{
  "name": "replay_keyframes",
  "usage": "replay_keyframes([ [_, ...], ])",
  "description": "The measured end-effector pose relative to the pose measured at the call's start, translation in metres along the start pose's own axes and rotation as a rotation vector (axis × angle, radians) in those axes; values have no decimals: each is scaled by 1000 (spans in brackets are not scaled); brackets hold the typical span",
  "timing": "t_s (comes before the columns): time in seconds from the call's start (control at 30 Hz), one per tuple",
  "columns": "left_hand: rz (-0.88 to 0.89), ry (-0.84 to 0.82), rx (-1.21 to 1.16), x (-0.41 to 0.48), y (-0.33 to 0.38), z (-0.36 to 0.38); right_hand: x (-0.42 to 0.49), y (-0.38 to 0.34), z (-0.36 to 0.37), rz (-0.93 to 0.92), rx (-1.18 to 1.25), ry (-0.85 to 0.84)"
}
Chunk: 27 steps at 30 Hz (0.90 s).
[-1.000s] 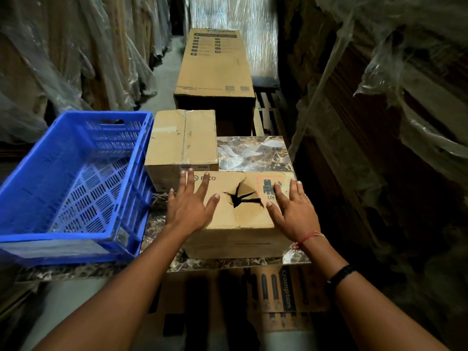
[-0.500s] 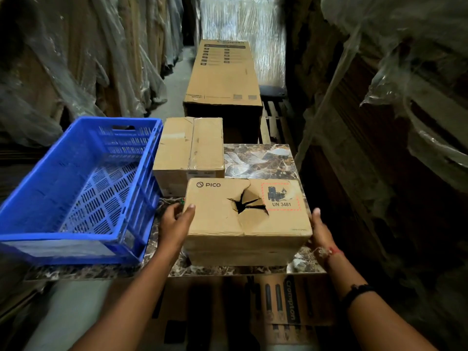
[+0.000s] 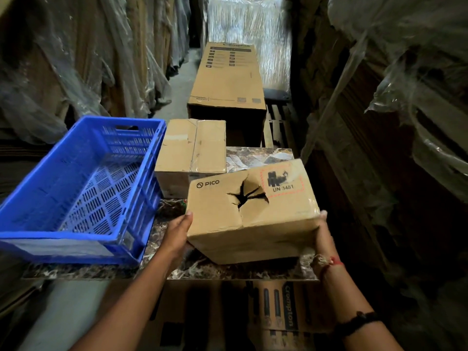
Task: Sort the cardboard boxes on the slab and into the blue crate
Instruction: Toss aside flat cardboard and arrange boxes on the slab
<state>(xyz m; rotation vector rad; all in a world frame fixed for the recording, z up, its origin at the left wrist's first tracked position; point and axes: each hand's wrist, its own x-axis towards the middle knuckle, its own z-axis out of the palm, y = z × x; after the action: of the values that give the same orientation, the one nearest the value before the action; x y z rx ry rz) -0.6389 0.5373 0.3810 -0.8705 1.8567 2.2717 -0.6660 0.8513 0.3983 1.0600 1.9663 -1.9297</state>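
A cardboard box marked PICO (image 3: 253, 211), with a torn hole in its top, is tilted and raised off the marble slab (image 3: 258, 158). My left hand (image 3: 178, 231) holds its left side and my right hand (image 3: 321, 234) holds its right side; the fingers are hidden behind and under the box. A second, plain cardboard box (image 3: 191, 150) rests on the slab just behind it. To the left, the blue crate (image 3: 76, 188) sits on the slab with nothing in it.
A long cardboard box (image 3: 228, 79) lies beyond the slab in the aisle. A flattened Crompton carton (image 3: 288, 315) sits below the slab's near edge. Plastic-wrapped stacks (image 3: 76, 59) line both sides of the narrow aisle, and wooden slats (image 3: 278, 122) lie at the back right.
My hands slid from the PICO box's top to its sides, then lifted it off the slab, tilting it with its right end higher.
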Motion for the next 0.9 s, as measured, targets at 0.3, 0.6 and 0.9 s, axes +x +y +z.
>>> replay_keyframes([
  [0.3,-82,55,289,22,-50,14,-88,-39,46,-620,-542,269],
  [0.6,-278,-21,-27,11,-42,16,-114,-9,112,-771,-1041,262],
  [0.9,-258,-91,-201,2,-15,14,-113,-19,118,-830,-1098,242],
])
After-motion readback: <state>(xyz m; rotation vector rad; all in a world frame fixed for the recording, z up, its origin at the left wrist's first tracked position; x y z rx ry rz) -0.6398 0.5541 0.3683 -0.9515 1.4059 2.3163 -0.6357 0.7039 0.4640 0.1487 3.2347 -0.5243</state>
